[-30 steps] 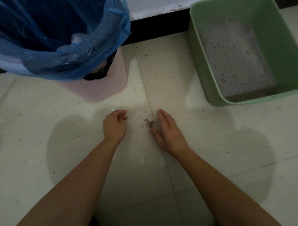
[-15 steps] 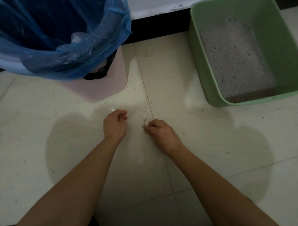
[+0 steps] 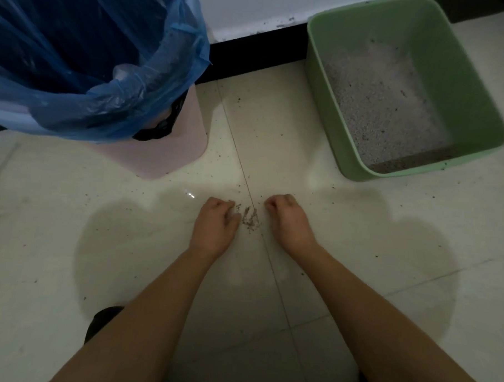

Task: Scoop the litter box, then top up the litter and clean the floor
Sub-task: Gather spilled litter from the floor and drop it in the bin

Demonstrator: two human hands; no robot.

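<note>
A small pile of spilled grey litter (image 3: 251,221) lies on the cream tiled floor (image 3: 358,238), on a grout line. My left hand (image 3: 214,228) rests just left of the pile, fingers curled down, fingertips touching the grains. My right hand (image 3: 290,218) sits just right of the pile with its fingers curled under, knuckles up. Whether either hand encloses grains is hidden. The green litter box (image 3: 316,86) stands at the far right and holds a shallow layer of pale litter (image 3: 381,110).
A pink waste bin (image 3: 160,155) lined with a blue plastic bag (image 3: 119,104) stands at the far left. Loose dark grains dot the floor around both containers. A black skirting board (image 3: 251,58) runs along the wall behind. A dark object (image 3: 100,323) shows beside my left forearm.
My right hand went from flat on the floor to curled, raking grains inward. My left hand moved right to the pile. The litter now lies gathered between both hands.
</note>
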